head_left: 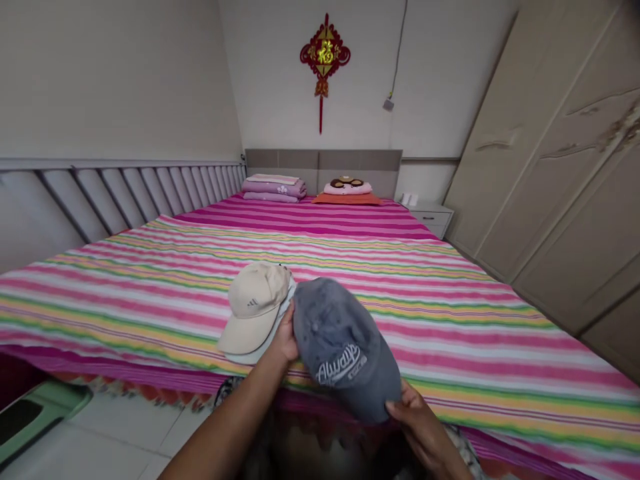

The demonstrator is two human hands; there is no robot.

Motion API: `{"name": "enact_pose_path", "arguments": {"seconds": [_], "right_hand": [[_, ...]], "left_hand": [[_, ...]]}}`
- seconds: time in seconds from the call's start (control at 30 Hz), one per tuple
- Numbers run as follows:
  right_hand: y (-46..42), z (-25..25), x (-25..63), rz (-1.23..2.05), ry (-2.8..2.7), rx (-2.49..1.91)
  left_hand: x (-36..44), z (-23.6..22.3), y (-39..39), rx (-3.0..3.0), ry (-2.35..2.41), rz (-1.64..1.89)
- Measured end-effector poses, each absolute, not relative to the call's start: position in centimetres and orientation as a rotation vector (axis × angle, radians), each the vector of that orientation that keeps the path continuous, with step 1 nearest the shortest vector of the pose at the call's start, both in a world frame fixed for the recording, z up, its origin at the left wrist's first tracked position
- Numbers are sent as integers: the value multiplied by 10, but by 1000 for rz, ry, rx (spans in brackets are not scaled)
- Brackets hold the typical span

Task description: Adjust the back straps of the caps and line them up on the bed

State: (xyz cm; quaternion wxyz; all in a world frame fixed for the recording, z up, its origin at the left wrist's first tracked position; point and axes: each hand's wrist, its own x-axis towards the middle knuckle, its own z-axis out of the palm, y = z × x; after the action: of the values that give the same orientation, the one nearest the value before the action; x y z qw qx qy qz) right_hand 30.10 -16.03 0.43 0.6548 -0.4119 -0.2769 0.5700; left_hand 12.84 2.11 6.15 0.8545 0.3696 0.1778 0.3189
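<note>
A dark grey-blue baseball cap (340,333) with white lettering is held up over the near edge of the bed. My left hand (287,337) grips its crown side, the fingers partly hidden behind the cap. At the tip of the brim, my right hand (413,413) pinches the cap with the thumb on top. Just left of it, a beige baseball cap (256,300) with a small dark logo rests on the striped sheet (200,280). Under the beige cap a pale cap (255,355) shows only in part.
Folded purple bedding (275,190) and a stacked pink and orange pile (347,193) lie by the headboard (320,163). A slatted rail (150,193) runs along the left. At right stand a nightstand (427,219) and wardrobe (545,160). A green stool (50,407) is at lower left.
</note>
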Motion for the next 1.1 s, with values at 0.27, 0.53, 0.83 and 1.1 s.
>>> {"name": "enact_pose_path", "arguments": {"seconds": [0.27, 0.53, 0.83, 1.1], "right_hand": [[-176, 18, 290, 1388, -1067, -1167], [-163, 70, 268, 1451, -823, -883], [-161, 79, 262, 1186, -1068, -1137], [-175, 83, 255, 226, -1667, -1334]], "left_hand": [[116, 81, -19, 860, 383, 644], [119, 97, -57, 1054, 384, 494], [121, 81, -61, 1235, 496, 378], [113, 70, -63, 1244, 509, 424]]}}
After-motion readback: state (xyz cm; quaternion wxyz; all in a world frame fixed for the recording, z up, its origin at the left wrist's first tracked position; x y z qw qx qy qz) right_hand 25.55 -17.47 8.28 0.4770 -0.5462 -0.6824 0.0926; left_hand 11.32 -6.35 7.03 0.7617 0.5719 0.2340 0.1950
